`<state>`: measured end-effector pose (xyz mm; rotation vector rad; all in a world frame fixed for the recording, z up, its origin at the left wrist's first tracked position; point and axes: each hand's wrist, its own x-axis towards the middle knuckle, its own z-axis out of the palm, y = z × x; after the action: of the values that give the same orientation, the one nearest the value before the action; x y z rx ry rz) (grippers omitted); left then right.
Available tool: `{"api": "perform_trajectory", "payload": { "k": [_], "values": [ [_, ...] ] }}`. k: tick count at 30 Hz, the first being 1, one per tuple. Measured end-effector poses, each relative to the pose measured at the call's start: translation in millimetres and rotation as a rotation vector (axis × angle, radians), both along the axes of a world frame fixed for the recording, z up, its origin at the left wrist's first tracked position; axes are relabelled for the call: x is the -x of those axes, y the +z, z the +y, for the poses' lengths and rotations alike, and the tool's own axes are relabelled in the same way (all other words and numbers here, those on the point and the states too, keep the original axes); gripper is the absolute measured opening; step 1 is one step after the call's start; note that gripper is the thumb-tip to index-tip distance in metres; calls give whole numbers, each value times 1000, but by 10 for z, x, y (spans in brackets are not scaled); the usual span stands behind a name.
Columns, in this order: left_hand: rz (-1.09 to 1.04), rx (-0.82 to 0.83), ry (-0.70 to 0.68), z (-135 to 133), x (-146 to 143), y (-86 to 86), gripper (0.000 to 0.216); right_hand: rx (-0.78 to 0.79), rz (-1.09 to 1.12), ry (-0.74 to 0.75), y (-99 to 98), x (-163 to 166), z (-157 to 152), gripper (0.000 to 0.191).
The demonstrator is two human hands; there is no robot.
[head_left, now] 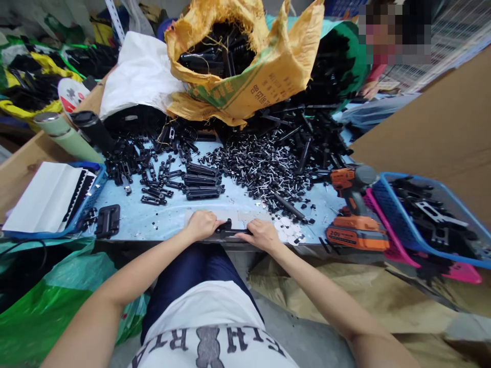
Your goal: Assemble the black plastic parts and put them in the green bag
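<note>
Lower centre of the frame: the left hand (202,224) and right hand (262,234) are gripping opposite ends of a black plastic part (229,230), pinning it against the near edge of the blue table (161,217), apparently for support. A cordless drill (355,212) is lying right of centre, within reach, beside a heap of small black screws (264,166). The fingers are covering the part's ends, so its shape is staying unclear.

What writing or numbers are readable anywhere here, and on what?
"20V": on the battery base of the orange cordless drill.
Green print on the yellow woven sack: too distorted to read.
Large letters on the person's white shirt: seen upside down, cut off, not readable.
Red-and-white round label: blurred.
</note>
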<state>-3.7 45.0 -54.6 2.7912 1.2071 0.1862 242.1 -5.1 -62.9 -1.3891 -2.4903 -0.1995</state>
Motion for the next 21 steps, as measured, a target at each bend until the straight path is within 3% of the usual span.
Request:
{"api": "perform_trajectory", "payload": {
  "k": [3, 6, 8, 10, 12, 15, 17, 19, 21],
  "values": [
    [-225, 0, 0, -276, 62, 277, 54, 73, 174, 250, 441, 52, -57, 59],
    [-621, 44, -182, -737, 108, 634, 58, 215, 468, 586, 845, 178, -284, 55],
    [-864, 130, -261, -1016, 40, 820, 60, 315, 714, 780, 942, 335, -449, 50],
    [-1076, 164, -278, -1201, -88, 902, 57, 347, 1008, 864, 861, 560, -560, 43],
    [-1200, 98, -213, -1269, -219, 871, 55, 293, 1325, 747, 640, 825, -580, 37],
    [-1176, -109, -99, -1164, -319, 659, 59, 215, 1617, 402, 234, 1171, -394, 40],
    [-1038, -293, -70, -981, -294, 446, 66, 224, 1597, 273, 28, 1270, -127, 38],
    [-817, -479, -25, -736, -205, 211, 71, 200, 1419, 191, -89, 1211, 236, 35],
    [-548, -551, 37, -467, -81, -8, 71, 95, 1205, 65, -128, 1015, 660, 32]
  ]
}}
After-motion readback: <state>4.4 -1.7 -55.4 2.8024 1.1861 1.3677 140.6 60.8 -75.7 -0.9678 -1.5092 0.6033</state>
